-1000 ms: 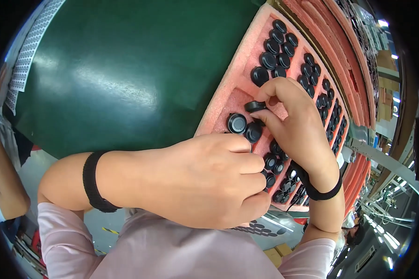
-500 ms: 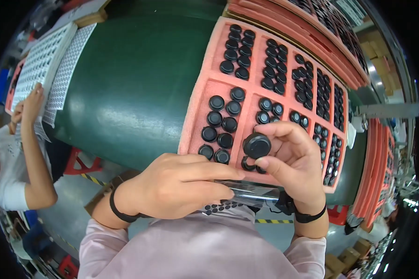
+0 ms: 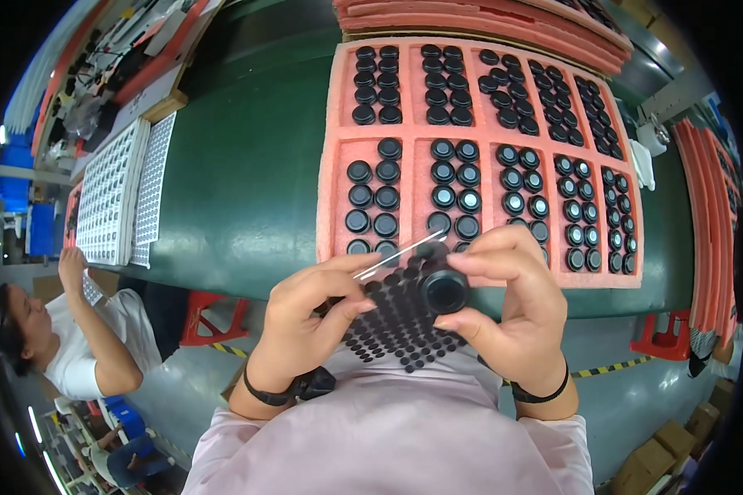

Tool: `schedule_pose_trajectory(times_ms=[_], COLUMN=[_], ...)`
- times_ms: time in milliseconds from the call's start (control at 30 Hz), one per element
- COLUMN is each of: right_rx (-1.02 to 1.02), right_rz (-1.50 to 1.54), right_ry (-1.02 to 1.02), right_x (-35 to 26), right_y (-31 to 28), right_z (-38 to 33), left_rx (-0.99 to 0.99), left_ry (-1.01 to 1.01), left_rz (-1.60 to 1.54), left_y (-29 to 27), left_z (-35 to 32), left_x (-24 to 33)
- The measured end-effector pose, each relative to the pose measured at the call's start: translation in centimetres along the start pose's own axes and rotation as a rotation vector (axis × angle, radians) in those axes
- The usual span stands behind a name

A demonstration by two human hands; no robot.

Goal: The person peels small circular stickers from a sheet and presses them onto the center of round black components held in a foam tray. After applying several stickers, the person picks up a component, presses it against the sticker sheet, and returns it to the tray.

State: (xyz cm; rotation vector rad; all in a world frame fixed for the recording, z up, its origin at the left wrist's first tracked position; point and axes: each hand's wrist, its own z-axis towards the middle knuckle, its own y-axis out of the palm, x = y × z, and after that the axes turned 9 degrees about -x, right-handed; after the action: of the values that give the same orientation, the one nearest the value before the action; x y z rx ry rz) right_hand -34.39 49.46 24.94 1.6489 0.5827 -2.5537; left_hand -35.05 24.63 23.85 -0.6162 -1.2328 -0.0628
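Rectangular pink foam tray (image 3: 408, 132): 1. Open compartments (image 3: 359, 151): 10, two rows of five. Round black caps (image 3: 390, 148), near row: leftmost compartment 9 visible, two rightmost 10 each. Far row: two leftmost 10 each. Remaining compartments: overlaps or partly hidden, no total. Lifted round black cap (image 3: 444, 292): 1. Clear sheet with black dots (image 3: 392, 320): 1; dots too small to count. Black wristbands (image 3: 266, 398): 2. Red stools (image 3: 662, 337): 2 visible.

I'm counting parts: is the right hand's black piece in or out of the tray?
Out: the right hand holds the black piece clear of the pink tray.
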Motion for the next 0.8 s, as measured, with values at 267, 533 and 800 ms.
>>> schedule_pose_trajectory(times_ms=[267,533,800], right_rx=[0.051,0.117,0.114], right_rz=[-0.326,-0.461,-0.533], right_ry=[-0.117,-0.127,-0.135], right_x=[1.1,1.7,2.3], right_y=[1.5,1.9,2.1], right_z=[0.0,0.5,0.8], left_rx=[-0.139,-0.196,-0.215], left_ry=[-0.086,-0.108,-0.217], left_rz=[-0.145,-0.7,-0.751], left_y=[1.2,2.2,2.3], left_z=[2.4,2.5,3.1], left_x=[1.9,0.0,-0.2])
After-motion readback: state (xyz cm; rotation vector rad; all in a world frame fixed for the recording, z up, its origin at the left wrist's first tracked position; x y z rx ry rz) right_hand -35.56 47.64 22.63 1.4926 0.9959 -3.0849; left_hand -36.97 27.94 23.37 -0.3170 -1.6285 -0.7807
